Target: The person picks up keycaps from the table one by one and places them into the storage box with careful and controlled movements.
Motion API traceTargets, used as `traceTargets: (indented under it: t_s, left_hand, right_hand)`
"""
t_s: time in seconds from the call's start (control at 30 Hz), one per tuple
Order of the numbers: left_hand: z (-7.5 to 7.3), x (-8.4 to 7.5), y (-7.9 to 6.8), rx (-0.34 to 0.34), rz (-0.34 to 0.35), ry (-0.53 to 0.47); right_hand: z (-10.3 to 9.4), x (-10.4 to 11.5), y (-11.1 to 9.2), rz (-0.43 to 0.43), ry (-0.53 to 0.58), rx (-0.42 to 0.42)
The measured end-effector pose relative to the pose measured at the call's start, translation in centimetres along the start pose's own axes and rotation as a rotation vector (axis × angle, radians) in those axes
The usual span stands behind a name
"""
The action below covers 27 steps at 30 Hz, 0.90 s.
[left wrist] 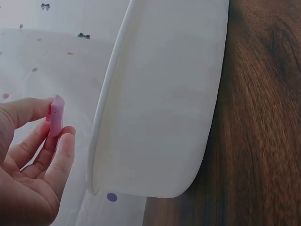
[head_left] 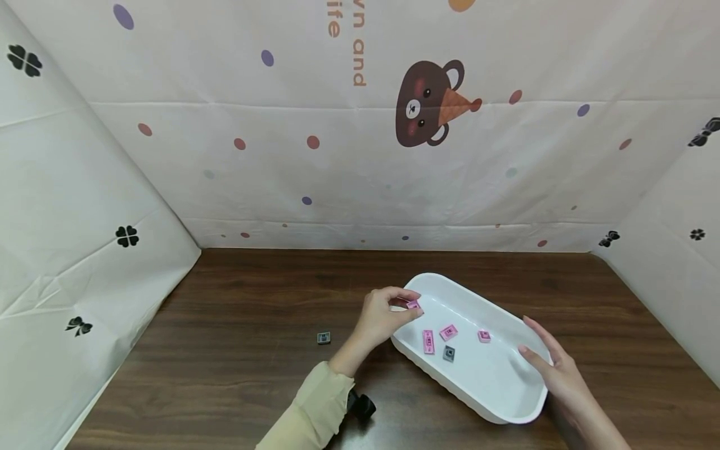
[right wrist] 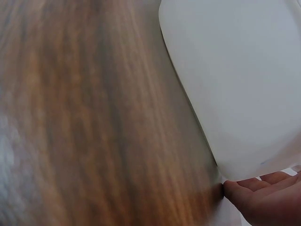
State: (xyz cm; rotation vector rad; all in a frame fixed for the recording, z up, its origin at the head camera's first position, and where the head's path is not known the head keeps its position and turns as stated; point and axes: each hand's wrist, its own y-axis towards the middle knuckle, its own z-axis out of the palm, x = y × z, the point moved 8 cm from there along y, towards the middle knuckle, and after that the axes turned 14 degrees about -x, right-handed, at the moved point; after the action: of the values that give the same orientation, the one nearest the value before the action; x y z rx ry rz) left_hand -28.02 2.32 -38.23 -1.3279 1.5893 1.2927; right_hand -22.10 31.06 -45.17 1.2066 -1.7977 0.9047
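My left hand pinches a small pink block between thumb and fingertips, over the left end of a white plastic tray. In the left wrist view the block is seen edge-on, beside the tray's tall outer wall. At the tray's right end my right hand grips the rim, thumb on the inner side and fingers outside. On the tray floor lie an upright-turned pink block, a slanted pink block, a shorter pink block and a grey block.
Another grey block lies on the dark wooden table, left of the left hand. A black device sits at the left wrist by the sleeve. White printed sheeting walls in the back and both sides.
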Motion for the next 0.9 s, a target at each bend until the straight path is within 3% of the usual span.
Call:
traceTargets:
  t_s: [0.47,0.9]
  left_hand:
    - [1.1,0.1,0.1,0.002,-0.005,0.0]
    - [3.2,-0.2,0.1,0.047,-0.004,0.022]
  right_hand:
    - [0.1,0.1,0.0,0.001,0.0,0.007]
    - [0.1,0.1,0.0,0.007,0.008,0.007]
